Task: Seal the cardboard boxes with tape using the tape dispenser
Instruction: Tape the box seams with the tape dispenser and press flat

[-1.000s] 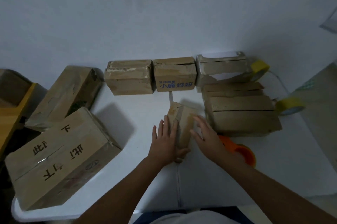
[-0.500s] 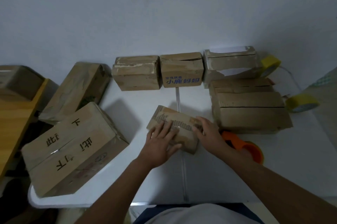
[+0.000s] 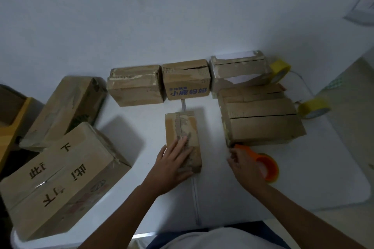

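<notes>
A small cardboard box (image 3: 181, 127) lies lengthwise in the middle of the white table (image 3: 303, 177), its top marked by torn old tape. My left hand (image 3: 174, 162) rests flat on its near end, fingers spread. My right hand (image 3: 245, 165) is over the orange tape dispenser (image 3: 268, 165) just right of the box, fingers on its handle; whether they grip it I cannot tell. A larger box (image 3: 261, 121) with an open seam sits behind the dispenser.
Three small boxes (image 3: 186, 81) line the wall. Two yellow tape rolls (image 3: 280, 70) (image 3: 314, 108) sit at the back right. A big box with black writing (image 3: 56, 180) and another box (image 3: 64, 111) fill the left side.
The small box has been turned from slanted across the table to lengthwise. My right hand left the box and moved right onto the orange dispenser. My left hand stays on the box.
</notes>
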